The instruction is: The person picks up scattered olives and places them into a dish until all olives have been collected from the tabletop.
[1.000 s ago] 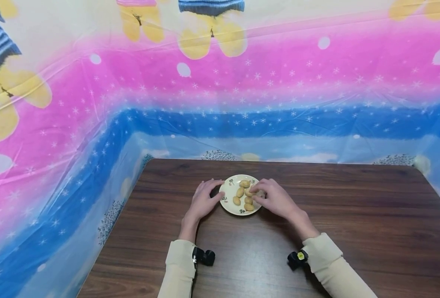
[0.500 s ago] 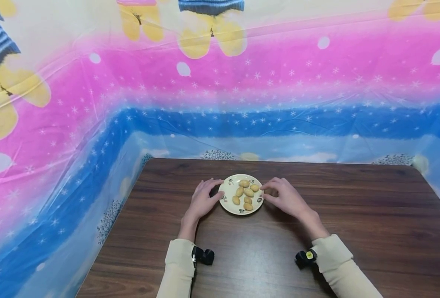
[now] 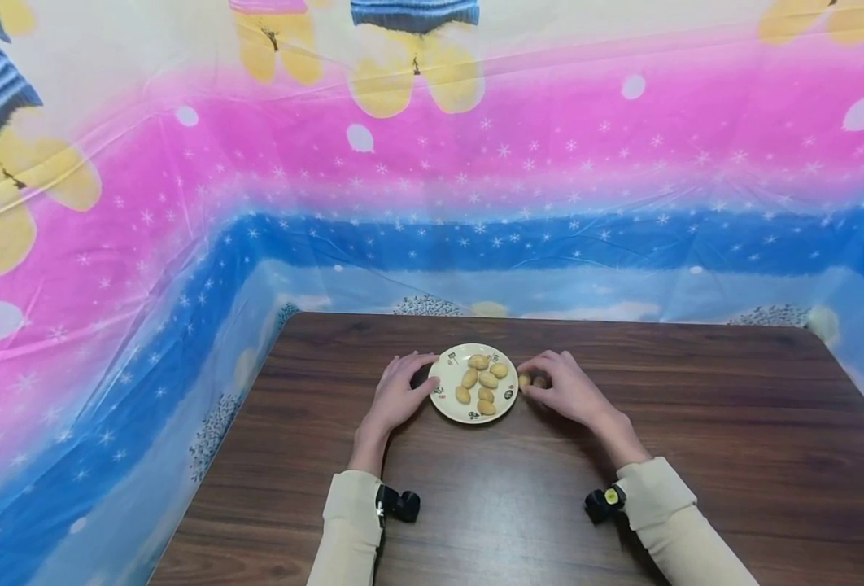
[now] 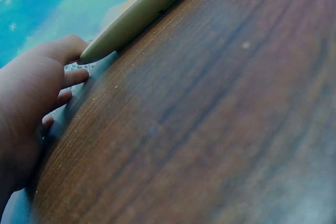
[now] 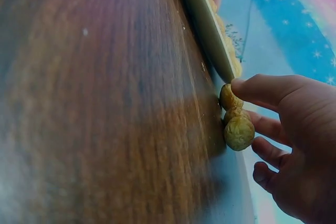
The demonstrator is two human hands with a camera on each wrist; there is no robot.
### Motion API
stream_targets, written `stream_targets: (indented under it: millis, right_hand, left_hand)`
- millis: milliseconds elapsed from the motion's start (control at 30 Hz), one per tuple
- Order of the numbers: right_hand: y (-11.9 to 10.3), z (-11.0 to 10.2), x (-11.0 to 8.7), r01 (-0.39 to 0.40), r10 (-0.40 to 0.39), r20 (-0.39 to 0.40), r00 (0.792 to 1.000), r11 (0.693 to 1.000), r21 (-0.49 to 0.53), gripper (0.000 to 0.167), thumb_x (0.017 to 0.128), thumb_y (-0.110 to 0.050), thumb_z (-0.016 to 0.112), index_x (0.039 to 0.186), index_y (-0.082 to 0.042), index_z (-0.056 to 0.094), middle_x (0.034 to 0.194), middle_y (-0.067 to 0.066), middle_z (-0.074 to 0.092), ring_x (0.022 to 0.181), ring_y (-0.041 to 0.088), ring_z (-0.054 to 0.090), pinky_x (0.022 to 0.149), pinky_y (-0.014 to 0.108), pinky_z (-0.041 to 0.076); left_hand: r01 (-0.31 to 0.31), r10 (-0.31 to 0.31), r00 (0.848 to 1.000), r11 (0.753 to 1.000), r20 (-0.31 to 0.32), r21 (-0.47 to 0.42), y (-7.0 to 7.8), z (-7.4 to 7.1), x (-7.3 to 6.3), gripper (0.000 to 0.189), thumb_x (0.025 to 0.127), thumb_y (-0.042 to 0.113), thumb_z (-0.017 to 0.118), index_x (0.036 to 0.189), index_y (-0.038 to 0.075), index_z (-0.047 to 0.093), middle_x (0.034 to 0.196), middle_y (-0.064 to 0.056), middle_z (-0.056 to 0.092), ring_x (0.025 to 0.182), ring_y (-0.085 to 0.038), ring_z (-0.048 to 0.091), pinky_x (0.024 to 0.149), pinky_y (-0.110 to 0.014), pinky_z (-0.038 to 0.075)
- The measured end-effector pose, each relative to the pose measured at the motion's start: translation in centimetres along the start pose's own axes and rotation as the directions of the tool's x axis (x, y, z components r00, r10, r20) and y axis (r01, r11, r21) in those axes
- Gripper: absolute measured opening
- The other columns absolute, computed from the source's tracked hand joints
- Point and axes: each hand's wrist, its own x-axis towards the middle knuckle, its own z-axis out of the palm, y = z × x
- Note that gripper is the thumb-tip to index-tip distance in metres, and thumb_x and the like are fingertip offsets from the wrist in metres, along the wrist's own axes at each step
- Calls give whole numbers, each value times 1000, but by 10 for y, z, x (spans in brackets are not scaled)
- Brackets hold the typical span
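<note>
a pink-and-blue printed cloth (image 3: 432, 187) hangs behind a dark wood-grain table (image 3: 469, 496). between the two hands sits a cream patterned plate (image 3: 451, 378) bearing seven tan oval lumps (image 3: 487, 380). the left hand (image 3: 397, 395) rests against the rim on its own side, thumb and fingers loosely spread. the right hand (image 3: 565, 393), well apart from the left, curves about a few more lumps (image 5: 239, 134) on the table just beside the plate, its thumb touching one; i cannot tell whether it pinches that one.
</note>
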Motion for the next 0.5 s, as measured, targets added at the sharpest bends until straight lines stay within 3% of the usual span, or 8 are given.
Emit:
stream_targets:
  millis: [200,500]
  right_hand:
    - [2,1,3,-14,14,15,1000,1000,-13,31,89,-24,75,118,-14,73,119,7,68,98,23,48,80,34,44]
    - [2,4,7,-22,23,16,1000,999,-41,25,90,-24,73,113,-15,74,110,3,70,91,18,49,75,31,44]
  left_hand:
    - [4,-4,1000,1000,0,0,0,0,0,46,99,42,59,141,25,57,149,-3,52,148,-23,34,128,-43,13]
    - [-5,5,1000,1000,-8,3,-1,1,0,45,98,41,59,140,24,57,148,-3,53,147,-24,35,128,-45,14]
